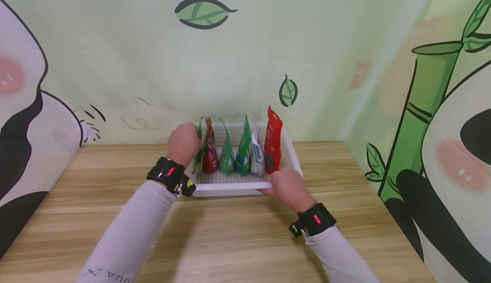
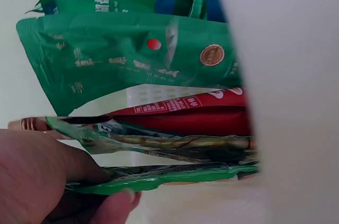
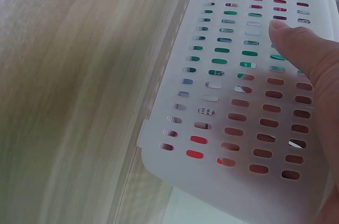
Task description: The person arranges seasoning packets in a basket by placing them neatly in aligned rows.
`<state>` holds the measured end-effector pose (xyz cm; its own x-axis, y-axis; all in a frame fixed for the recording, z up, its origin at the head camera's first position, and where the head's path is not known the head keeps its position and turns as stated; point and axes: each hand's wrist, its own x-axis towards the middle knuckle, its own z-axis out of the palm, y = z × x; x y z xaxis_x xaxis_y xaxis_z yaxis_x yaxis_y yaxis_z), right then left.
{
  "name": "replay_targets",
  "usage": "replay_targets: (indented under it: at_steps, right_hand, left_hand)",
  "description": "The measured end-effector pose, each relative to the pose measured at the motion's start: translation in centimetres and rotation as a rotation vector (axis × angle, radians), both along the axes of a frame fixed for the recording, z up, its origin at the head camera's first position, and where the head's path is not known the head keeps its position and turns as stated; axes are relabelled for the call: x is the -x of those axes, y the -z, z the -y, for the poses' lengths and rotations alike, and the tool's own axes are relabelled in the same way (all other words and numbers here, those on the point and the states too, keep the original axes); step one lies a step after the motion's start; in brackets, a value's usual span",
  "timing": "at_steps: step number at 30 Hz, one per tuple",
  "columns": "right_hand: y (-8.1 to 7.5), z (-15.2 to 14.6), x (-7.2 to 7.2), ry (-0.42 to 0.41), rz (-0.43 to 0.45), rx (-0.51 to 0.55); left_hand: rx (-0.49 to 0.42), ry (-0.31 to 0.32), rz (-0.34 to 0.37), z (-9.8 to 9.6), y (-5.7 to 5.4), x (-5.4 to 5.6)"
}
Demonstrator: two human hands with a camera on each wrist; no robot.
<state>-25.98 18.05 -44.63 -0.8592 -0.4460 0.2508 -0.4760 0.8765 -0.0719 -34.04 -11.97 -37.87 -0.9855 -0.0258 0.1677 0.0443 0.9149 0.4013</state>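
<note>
A white perforated basket [image 1: 230, 186] stands on the table with several snack pouches upright in a row. My left hand [image 1: 184, 143] is at its left end, pinching the top edge of a green pouch [image 2: 185, 175] between thumb and fingers. Beside that pouch stands a dark red pouch [image 1: 211, 157], then two green pouches [image 1: 226, 157] [image 1: 243, 155], a white pouch [image 1: 256, 157] and a red bag [image 1: 273, 140] at the right. My right hand [image 1: 289, 188] grips the basket's front rim near the right corner, its thumb [image 3: 291, 36] lying against the slotted outer wall.
The wood-grain table [image 1: 230, 236] extends in front of the basket and to both sides. Close behind the basket hangs a pale green printed backdrop [image 1: 230, 70], with panda and bamboo drawings on the sides.
</note>
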Motion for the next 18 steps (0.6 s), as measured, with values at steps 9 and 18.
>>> replay_targets:
  at_steps: [9, 18]
  right_hand:
    - [0.0, 0.1, 0.0, -0.002, 0.001, -0.010]
    - [0.0, 0.0, 0.0, -0.006, -0.007, -0.003]
  left_hand:
    - [0.057, 0.072, -0.026, -0.6, 0.7, -0.4]
    - [0.103, 0.161, 0.012, -0.9, 1.2, -1.3]
